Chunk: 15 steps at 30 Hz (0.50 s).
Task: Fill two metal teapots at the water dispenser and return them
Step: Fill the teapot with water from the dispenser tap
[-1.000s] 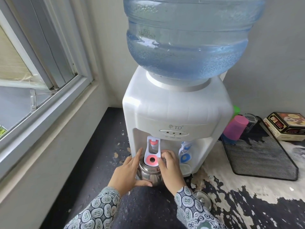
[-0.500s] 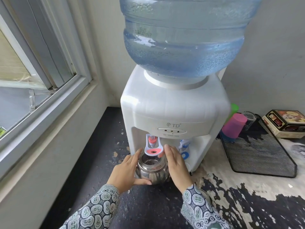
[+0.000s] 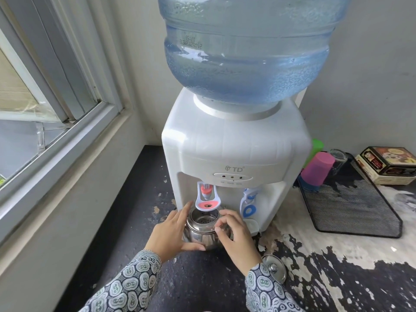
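At lower centre, both hands, the left hand [image 3: 172, 233] and right hand [image 3: 236, 235], cup the open teapot [image 3: 202, 235] beneath the red tap [image 3: 206, 198]; an off-centre mouth risks hot water spilling onto fingers.

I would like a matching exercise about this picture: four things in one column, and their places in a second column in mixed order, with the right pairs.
Things
1. teapot
2. teapot lid
3. pink cup
4. water bottle

Places
A. on top of the dispenser
B. on the counter beside the right hand
C. under the red tap
D. right of the dispenser, at the mesh tray

Pairs: 1-C, 2-B, 3-D, 4-A
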{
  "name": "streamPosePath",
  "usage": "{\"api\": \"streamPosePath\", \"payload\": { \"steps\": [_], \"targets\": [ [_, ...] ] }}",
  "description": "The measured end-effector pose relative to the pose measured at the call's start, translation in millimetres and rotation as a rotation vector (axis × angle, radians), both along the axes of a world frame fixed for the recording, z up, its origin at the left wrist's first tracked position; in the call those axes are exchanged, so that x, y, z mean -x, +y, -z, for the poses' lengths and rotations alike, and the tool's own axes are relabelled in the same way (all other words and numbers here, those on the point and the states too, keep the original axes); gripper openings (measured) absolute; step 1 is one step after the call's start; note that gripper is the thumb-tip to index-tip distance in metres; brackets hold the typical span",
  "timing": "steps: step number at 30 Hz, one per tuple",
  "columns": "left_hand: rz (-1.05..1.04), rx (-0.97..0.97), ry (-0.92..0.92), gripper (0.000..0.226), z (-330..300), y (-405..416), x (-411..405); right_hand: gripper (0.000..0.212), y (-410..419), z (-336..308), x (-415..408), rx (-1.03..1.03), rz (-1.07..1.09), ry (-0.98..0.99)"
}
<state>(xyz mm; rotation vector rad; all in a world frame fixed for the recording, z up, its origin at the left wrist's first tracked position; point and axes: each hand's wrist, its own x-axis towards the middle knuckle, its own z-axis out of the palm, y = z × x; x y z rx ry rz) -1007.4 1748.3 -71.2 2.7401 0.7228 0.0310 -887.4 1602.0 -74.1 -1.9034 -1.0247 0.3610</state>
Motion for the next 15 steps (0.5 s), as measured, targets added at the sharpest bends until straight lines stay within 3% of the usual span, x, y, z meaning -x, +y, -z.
{"api": "streamPosePath", "payload": {
  "steps": [6, 15],
  "targets": [
    [0.002, -0.008, -0.006, 0.126, -1.3, -0.1, 0.3, 0.004, -2.2, 0.6, -1.3, 0.012, -0.015, 0.012],
    [0.010, -0.017, -0.005, 0.124, -2.5, -0.8, -0.2, 0.003, -3.5, -0.8, -0.9, 0.004, -0.013, 0.016]
  ]
}}
